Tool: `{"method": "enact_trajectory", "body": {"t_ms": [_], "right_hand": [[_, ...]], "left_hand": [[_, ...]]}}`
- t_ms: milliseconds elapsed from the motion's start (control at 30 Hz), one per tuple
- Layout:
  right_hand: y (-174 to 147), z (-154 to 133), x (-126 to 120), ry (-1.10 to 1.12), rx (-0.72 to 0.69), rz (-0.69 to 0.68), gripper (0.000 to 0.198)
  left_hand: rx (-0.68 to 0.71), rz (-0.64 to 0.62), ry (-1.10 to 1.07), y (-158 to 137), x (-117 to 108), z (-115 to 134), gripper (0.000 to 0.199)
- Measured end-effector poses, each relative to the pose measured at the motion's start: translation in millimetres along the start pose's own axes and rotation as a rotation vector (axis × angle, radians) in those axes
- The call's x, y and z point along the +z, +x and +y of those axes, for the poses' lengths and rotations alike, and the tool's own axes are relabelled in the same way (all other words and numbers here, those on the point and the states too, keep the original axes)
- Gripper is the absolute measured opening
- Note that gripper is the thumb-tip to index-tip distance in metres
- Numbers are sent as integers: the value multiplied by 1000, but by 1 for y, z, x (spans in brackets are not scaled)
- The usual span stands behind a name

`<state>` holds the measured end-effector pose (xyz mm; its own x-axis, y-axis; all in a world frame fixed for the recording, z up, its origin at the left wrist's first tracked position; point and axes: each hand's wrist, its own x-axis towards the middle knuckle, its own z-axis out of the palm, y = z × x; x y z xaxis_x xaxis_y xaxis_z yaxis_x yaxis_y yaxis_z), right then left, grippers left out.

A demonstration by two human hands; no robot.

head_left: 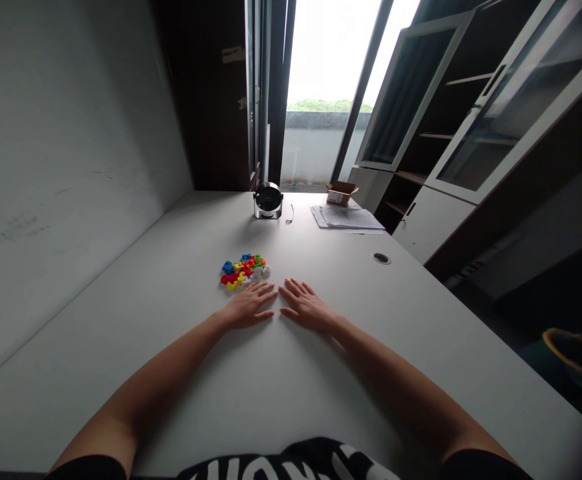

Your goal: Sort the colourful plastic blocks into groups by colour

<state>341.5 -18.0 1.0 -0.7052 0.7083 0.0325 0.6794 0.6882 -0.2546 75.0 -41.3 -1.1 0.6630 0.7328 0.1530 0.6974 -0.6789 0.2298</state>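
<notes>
My left hand (251, 305) lies flat on the white table, palm down, fingers stretched out and pointing right. Just beyond it sits a loose pile of small plastic pieces (245, 268) in red, blue, yellow, green, orange and white. The white pieces (259, 273) at the pile's near right edge are closest to my left fingers; whether they touch, I cannot tell. My right hand (305, 305) also rests flat on the table, fingers extended toward the left hand. A narrow gap separates the fingertips of both hands. Neither hand holds anything.
A round black device on a silver stand (268, 201) stands at the table's back, with a thin cord (289, 215) beside it. Papers (348, 218) and an open cardboard box (341, 193) are at back right. A cable hole (381, 258) is near the right edge. A wall (71, 167) borders the left.
</notes>
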Motion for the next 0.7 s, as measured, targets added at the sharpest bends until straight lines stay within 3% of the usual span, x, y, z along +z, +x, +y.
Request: {"method": "enact_trajectory", "body": {"t_ms": [533, 700], "right_hand": [[5, 6, 10, -17, -1, 115, 65], [7, 8, 8, 23, -44, 226, 49]], "left_hand": [[25, 81, -14, 0, -1, 2, 56], [104, 139, -31, 2, -11, 10, 35]]}}
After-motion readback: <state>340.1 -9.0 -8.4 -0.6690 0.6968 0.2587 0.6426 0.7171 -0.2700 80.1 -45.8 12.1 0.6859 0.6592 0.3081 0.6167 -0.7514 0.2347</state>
